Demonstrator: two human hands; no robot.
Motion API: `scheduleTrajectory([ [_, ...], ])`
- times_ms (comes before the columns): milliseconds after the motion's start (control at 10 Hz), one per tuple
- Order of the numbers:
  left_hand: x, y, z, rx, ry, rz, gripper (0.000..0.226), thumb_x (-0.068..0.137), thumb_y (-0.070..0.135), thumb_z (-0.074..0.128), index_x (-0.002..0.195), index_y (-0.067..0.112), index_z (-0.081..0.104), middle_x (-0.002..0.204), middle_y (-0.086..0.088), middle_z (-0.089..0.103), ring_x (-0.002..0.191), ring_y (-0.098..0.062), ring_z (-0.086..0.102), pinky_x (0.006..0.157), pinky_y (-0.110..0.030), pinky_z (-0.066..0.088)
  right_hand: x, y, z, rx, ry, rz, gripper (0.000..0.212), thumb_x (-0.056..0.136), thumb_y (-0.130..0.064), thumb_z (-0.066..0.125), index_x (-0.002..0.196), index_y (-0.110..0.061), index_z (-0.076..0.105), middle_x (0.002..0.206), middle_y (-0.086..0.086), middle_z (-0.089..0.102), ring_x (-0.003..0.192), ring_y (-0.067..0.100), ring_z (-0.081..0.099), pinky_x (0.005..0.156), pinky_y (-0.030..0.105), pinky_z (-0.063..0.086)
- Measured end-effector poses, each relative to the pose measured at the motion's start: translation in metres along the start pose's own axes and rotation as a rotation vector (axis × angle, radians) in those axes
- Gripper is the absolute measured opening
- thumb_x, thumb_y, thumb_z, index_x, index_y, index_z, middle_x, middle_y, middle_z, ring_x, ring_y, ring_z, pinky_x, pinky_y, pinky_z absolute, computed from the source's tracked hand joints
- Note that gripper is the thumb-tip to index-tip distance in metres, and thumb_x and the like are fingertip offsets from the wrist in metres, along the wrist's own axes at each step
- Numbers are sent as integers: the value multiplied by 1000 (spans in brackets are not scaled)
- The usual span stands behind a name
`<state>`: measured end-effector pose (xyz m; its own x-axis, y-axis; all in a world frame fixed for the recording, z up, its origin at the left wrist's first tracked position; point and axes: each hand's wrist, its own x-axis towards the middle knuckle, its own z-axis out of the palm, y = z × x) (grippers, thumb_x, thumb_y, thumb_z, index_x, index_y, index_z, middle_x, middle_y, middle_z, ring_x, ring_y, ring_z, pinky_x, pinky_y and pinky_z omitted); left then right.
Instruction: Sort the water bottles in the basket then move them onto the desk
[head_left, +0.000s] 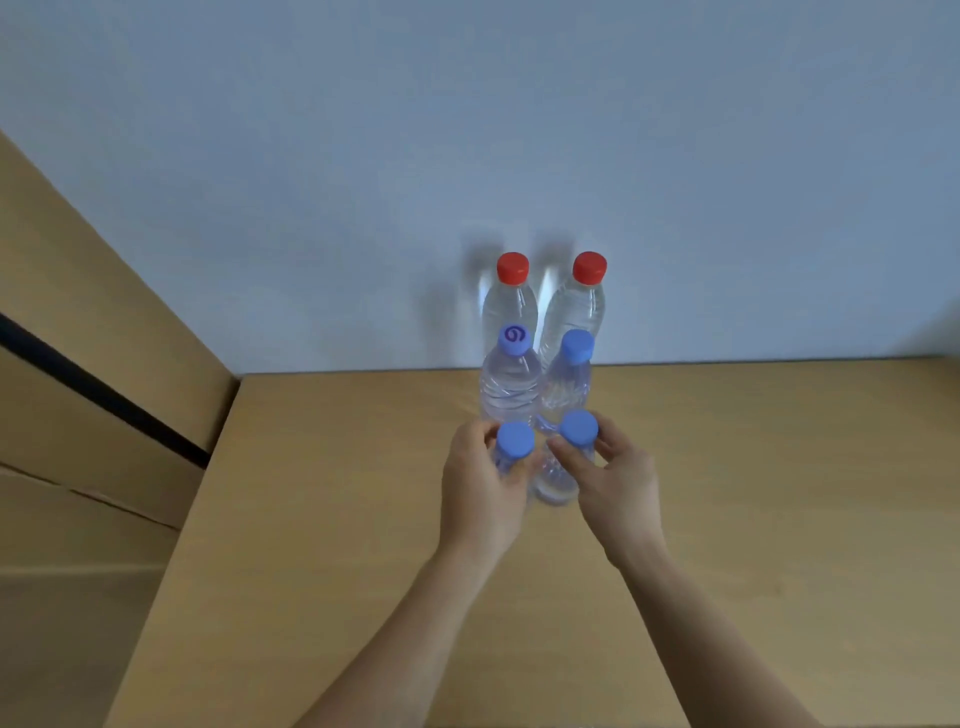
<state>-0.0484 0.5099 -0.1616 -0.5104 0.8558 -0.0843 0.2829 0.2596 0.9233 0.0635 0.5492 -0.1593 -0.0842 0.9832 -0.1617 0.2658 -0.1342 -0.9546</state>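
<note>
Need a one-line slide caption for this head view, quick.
Left hand and right hand each grip a blue-capped bottle, fronting two-by-three rows on the desk, red-capped pair at the wall.

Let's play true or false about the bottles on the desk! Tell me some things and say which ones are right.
1. Six bottles stand on the desk. True.
2. The two bottles nearest the wall have blue caps. False: the back left bottle and back right bottle have red caps.
3. The left hand holds a blue-capped bottle. True.
4. The right hand is resting flat on the desk. False: it grips another blue-capped bottle.
5. One bottle is lying down. False: all stand upright.
</note>
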Motion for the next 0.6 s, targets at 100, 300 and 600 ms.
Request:
scheduleTrajectory([
  [100, 17, 1, 10, 8, 69, -21, 32, 76, 17, 75, 95, 21, 50, 106, -3, 62, 93, -17, 62, 76, -22, 48, 20, 2, -1, 16, 0, -9, 15, 77, -23, 71, 92, -24, 68, 91, -1, 71, 80, 4, 60, 72, 23, 46],
  [300, 37, 1, 18, 89, 70, 6, 32, 79, 11, 71, 103, 13, 50, 113, -10, 56, 101, -25, 58, 82, -29, 44, 38, 0, 3, -7, 7, -21, 20, 78, -20, 69, 97, -17, 66, 99, 6, 65, 79, 2, 56, 64, 6, 40],
  [600, 33, 8, 3, 26, -71, -51, 55, 76, 23, 76, 120, 10, 47, 120, 1, 49, 104, -7, 46, 82, -17, 34, 21, -8, 6, -50, 62, 26, 52, 80, -33, 67, 128, -20, 51, 118, -3, 55, 103, 8, 49, 84, 23, 35],
])
